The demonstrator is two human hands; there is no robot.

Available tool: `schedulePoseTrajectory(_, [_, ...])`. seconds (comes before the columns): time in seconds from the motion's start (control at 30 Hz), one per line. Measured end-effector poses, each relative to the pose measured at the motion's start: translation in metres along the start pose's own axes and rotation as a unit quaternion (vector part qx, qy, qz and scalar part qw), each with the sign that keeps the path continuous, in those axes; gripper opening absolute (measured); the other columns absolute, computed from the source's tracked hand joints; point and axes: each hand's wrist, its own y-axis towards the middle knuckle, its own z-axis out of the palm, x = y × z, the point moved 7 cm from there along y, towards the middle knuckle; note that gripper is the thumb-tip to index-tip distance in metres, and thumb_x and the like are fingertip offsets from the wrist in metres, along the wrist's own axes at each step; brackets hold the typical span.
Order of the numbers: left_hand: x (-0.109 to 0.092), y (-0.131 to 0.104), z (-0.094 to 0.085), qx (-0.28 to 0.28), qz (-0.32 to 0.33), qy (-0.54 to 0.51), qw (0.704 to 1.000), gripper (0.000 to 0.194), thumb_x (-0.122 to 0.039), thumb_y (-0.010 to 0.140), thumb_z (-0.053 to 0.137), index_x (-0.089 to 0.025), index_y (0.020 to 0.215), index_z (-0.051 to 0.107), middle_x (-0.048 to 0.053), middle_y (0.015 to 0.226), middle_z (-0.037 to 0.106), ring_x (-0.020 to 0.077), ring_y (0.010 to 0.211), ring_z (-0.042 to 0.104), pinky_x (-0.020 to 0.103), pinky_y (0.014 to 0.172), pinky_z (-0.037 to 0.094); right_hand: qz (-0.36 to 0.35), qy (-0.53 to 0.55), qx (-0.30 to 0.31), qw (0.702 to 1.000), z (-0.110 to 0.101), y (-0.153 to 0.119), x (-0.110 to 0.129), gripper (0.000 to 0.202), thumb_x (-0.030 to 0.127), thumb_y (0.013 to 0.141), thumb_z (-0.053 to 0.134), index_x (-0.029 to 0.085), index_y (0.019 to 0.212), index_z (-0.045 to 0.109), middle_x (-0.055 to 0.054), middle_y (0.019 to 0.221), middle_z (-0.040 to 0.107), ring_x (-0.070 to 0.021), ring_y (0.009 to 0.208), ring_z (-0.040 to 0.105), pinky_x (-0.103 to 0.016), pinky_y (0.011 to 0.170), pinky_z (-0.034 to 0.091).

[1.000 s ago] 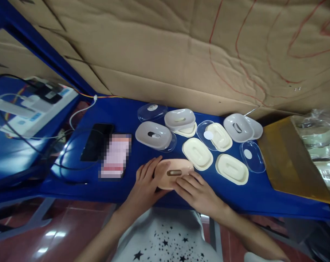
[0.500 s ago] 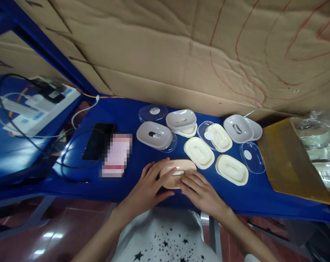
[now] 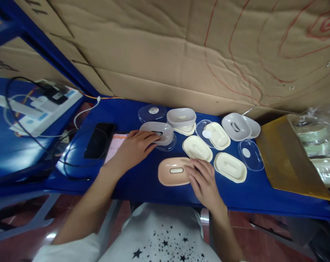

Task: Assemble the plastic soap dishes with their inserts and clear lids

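Note:
A peach oval dish (image 3: 167, 178) with a pale slot in its middle lies near the table's front edge. My right hand (image 3: 204, 182) rests on its right end, fingers apart. My left hand (image 3: 136, 147) reaches over the left grey dish (image 3: 166, 133), its fingertips at the dark slot inside; the fingers are spread and the dish stays on the table. Beneath that dish a clear lid (image 3: 169, 145) sticks out. Cream trays (image 3: 197, 149) lie just behind and right of the peach dish, one more cream tray (image 3: 231, 167) farther right.
Two phones, one dark (image 3: 98, 140) and one lit (image 3: 113, 147), lie at left beside cables and a power strip (image 3: 47, 116). More grey dishes (image 3: 236, 127) and clear lids (image 3: 251, 155) stand at the back and right. An open carton (image 3: 287, 160) holds wrapped dishes.
My left hand has left the peach dish and moved up and left onto the grey dish. My right hand has shifted slightly to the peach dish's right end.

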Motion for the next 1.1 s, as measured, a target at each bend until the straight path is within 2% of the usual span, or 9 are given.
schedulePoseTrajectory(0.2, [-0.016,-0.004,-0.011,-0.084,-0.017,0.012,0.996,0.033,-0.025,0.11,0.05,-0.021,0.136,0.071,0.013,0.137,0.074,0.0345,0.125,0.07,0.054,0.106,0.051,0.026,-0.086,0.042,0.995,-0.017,-0.005,-0.044,0.061,0.002,0.103,0.04,0.028,0.157,0.053,-0.006,0.159,0.061,-0.0282,0.152,0.051,-0.056,0.122,0.037])
schedulePoseTrajectory(0.33, [-0.056,-0.021,-0.017,-0.102,0.045,-0.047,0.993,0.031,-0.024,0.11,0.056,-0.023,0.139,0.068,0.011,0.14,0.072,0.0306,0.126,0.069,0.05,0.108,0.053,0.039,-0.14,0.048,0.988,-0.024,0.013,-0.069,0.051,0.012,0.108,0.045,0.025,0.156,0.054,-0.01,0.161,0.06,-0.0302,0.152,0.052,-0.056,0.124,0.035])
schedulePoseTrajectory(0.5, [-0.092,-0.057,-0.009,-0.061,0.098,-0.092,0.989,0.044,-0.029,0.107,0.066,-0.026,0.15,0.059,0.015,0.154,0.061,0.0342,0.138,0.061,0.056,0.115,0.053,0.067,-0.142,-0.031,0.987,-0.038,0.031,-0.086,0.023,0.022,0.11,0.052,0.023,0.121,0.072,-0.009,0.12,0.081,-0.0277,0.116,0.075,-0.054,0.116,0.041])
schedulePoseTrajectory(0.6, [-0.085,-0.067,-0.021,-0.108,0.059,-0.089,0.988,0.059,-0.022,0.104,0.07,-0.025,0.159,0.048,0.017,0.156,0.056,0.0345,0.144,0.057,0.056,0.116,0.054,0.074,-0.014,-0.103,0.992,-0.059,0.029,-0.068,0.016,0.021,0.109,0.055,0.027,0.109,0.07,-0.004,0.11,0.08,-0.0238,0.104,0.075,-0.051,0.111,0.048])
schedulePoseTrajectory(0.7, [-0.086,-0.068,-0.038,-0.16,0.066,-0.081,0.982,0.073,-0.023,0.101,0.076,-0.032,0.164,0.041,0.015,0.167,0.044,0.0352,0.152,0.049,0.056,0.117,0.055,0.129,0.199,-0.144,0.961,-0.072,0.027,-0.047,0.011,0.025,0.109,0.056,0.028,0.111,0.067,-0.003,0.102,0.074,-0.0218,0.097,0.073,-0.041,0.089,0.059])
schedulePoseTrajectory(0.8, [-0.102,-0.061,-0.049,-0.172,0.119,-0.069,0.975,0.072,-0.02,0.101,0.076,-0.038,0.162,0.044,0.009,0.172,0.038,0.0338,0.155,0.046,0.055,0.12,0.053,0.197,0.374,-0.092,0.902,-0.059,0.035,-0.029,0.012,0.032,0.112,0.053,0.028,0.111,0.064,-0.001,0.094,0.069,-0.0179,0.082,0.07,-0.034,0.073,0.061])
schedulePoseTrajectory(0.9, [-0.112,-0.054,-0.047,-0.144,0.132,-0.069,0.978,0.072,-0.02,0.102,0.074,-0.038,0.163,0.041,0.01,0.169,0.045,0.0317,0.15,0.054,0.053,0.119,0.054,0.228,0.43,-0.035,0.873,-0.039,0.042,-0.02,0.019,0.04,0.114,0.048,0.027,0.11,0.062,-0.001,0.092,0.068,-0.0147,0.07,0.066,-0.029,0.061,0.059])
schedulePoseTrajectory(1.0, [-0.105,-0.055,-0.038,-0.125,0.086,-0.084,0.985,0.08,-0.041,0.101,0.077,-0.037,0.168,0.033,0.013,0.164,0.052,0.0345,0.144,0.059,0.056,0.118,0.053,0.204,0.333,-0.046,0.919,-0.035,0.039,-0.019,0.025,0.042,0.115,0.044,0.028,0.126,0.061,-0.007,0.115,0.071,-0.0173,0.084,0.072,-0.034,0.073,0.065])
schedulePoseTrajectory(1.1, [-0.092,-0.065,-0.02,-0.116,0.023,-0.116,0.986,0.089,-0.058,0.098,0.076,-0.033,0.169,0.031,0.016,0.159,0.057,0.0372,0.141,0.06,0.058,0.117,0.051,0.091,0.171,0.02,0.981,-0.028,0.03,-0.008,0.042,0.049,0.11,0.056,0.031,0.148,0.056,-0.014,0.147,0.061,-0.0303,0.134,0.065,-0.05,0.109,0.06])
